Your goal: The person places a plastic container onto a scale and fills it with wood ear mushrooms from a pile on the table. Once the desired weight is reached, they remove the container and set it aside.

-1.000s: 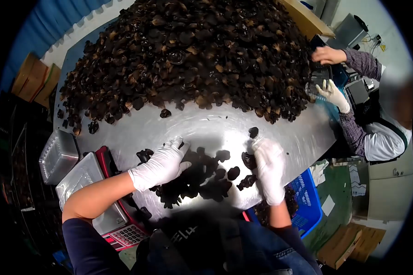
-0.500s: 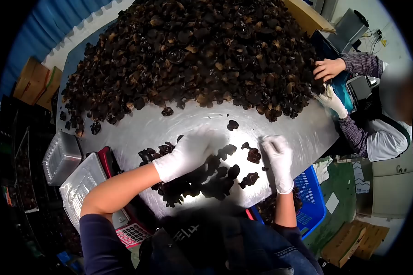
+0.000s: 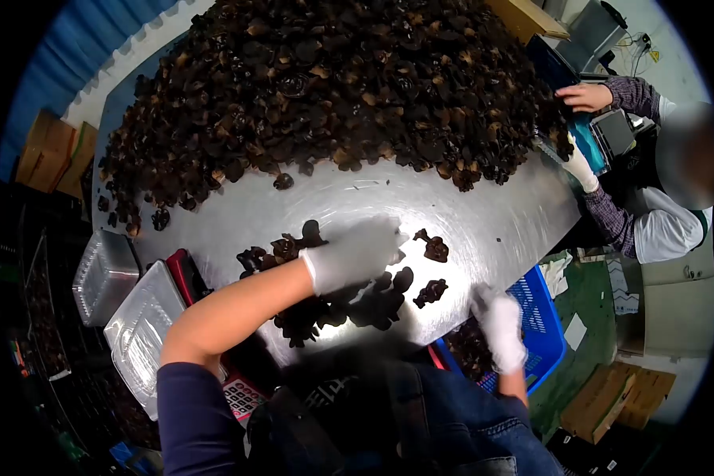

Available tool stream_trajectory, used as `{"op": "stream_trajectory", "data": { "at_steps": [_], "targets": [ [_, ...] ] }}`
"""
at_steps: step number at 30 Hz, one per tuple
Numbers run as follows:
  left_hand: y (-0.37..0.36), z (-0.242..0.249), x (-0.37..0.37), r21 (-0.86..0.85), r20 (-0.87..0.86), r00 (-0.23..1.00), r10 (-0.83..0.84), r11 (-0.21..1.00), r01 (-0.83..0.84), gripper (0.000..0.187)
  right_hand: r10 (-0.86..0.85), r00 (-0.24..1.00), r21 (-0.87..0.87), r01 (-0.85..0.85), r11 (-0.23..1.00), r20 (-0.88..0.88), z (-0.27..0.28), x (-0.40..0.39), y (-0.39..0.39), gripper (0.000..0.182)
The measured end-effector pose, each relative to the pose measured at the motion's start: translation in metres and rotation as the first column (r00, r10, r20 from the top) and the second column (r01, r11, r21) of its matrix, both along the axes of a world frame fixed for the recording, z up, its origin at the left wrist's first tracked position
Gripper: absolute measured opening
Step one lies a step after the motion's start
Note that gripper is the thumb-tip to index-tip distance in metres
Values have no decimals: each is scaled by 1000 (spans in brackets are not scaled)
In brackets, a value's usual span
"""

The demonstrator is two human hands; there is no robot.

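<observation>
My left hand [image 3: 355, 255], in a white glove, reaches over the middle of the metal table [image 3: 293, 194]. Its fingers are smeared by motion, so its grip cannot be made out. Beneath and around it lie dark, ruffled pieces that look like wood ear mushrooms [image 3: 381, 305]. Just to its right are two separate pieces, an upper one [image 3: 432, 246] and a lower one [image 3: 431, 293]. My gloved right hand [image 3: 500, 327] is at the table's near right edge, above the blue basket [image 3: 546, 317], which has dark pieces [image 3: 468, 349] in it. Blur hides what its fingers do.
A large heap of the mushrooms [image 3: 333, 87] covers the far side. Clear plastic boxes [image 3: 107, 274] and a red scale [image 3: 242, 397] stand at the left. Across the right corner, another person's hands [image 3: 583, 163] work at the heap. Cardboard boxes [image 3: 603, 401] lie on the floor.
My right hand has moved from the tabletop back over the blue basket. My left hand has shifted right. A lone mushroom piece near the table's middle no longer shows.
</observation>
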State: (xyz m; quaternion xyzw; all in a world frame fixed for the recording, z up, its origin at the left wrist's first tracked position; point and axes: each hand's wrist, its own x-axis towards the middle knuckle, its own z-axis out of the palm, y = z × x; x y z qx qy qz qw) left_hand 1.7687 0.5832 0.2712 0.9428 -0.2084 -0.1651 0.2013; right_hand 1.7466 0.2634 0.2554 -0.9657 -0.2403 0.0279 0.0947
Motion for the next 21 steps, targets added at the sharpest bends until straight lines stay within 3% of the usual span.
{"op": "stream_trajectory", "data": {
  "at_steps": [1, 2, 3, 4, 5, 6, 8, 9, 10, 12, 13, 14, 15, 16, 18, 19, 21],
  "targets": [
    [2, 4, -14, 89, 22, 988, -154, 984, 152, 48, -21, 997, -144, 10, 989, -79, 18, -5, -24, 13],
    [2, 5, -28, 178, 31, 952, -305, 939, 295, 50, -194, 977, -455, 135, 880, -85, 21, -7, -45, 12],
    [6, 2, -44, 105, 169, 941, -293, 955, 278, 45, -96, 995, -246, 101, 964, 33, 26, -8, -77, 16],
    [8, 0, -60, 31, 297, 917, -267, 962, 270, 42, -179, 981, -450, 194, 872, 76, 27, -4, -85, 14],
    [9, 2, -72, 40, 326, 916, -232, 972, 232, 43, -223, 968, -163, 241, 957, 117, 34, 2, -66, 18],
    [13, 3, -76, 51, 320, 922, -218, 976, 213, 43, -275, 951, 146, 256, 956, 138, 39, 11, -35, 24],
    [15, 5, -74, -81, 304, 946, -116, 986, 147, 61, -94, 973, 350, 14, 937, 213, 29, 27, 26, 38],
    [14, 30, -63, 145, 69, 983, -169, 977, 158, 62, -59, 972, 347, -23, 937, 226, 20, 32, 58, 41],
    [19, 29, -63, 151, 66, 986, -156, 978, 145, 62, -28, 972, 341, -56, 938, 235, 8, 33, 86, 43],
    [31, 16, -61, 153, 336, 937, 94, 976, -153, 62, 25, 994, 482, -75, 873, 109, -14, 34, 133, 41],
    [42, 8, -61, 179, 247, 954, 167, 960, -215, 69, 127, 992, 551, -115, 826, 18, -20, 32, 147, 41],
    [51, 11, -68, 185, 253, 950, 185, 954, -235, 69, 234, 970, 620, -144, 772, -65, -27, 29, 157, 41],
    [56, 16, -79, 228, 151, 975, 162, 954, -194, 73, 348, 935, 567, -322, 759, 66, -28, 25, 167, 40],
    [59, 21, -89, 262, 44, 990, 137, 954, -144, 77, 479, 878, 599, -380, 704, -7, -22, 18, 170, 39],
    [64, 32, -105, 365, 100, 994, 48, 928, -82, 80, 554, 832, 576, -444, 687, -20, 3, 16, 178, 43],
    [68, 34, -106, 319, 72, 994, 84, 942, -103, 79, 613, 790, 658, -454, 601, -16, 4, 34, 184, 37],
    [76, 37, -99, 241, 59, 987, 152, 957, -162, 76, 400, 911, 602, -377, 704, 102, 18, 69, 201, 28]
  ]
}}
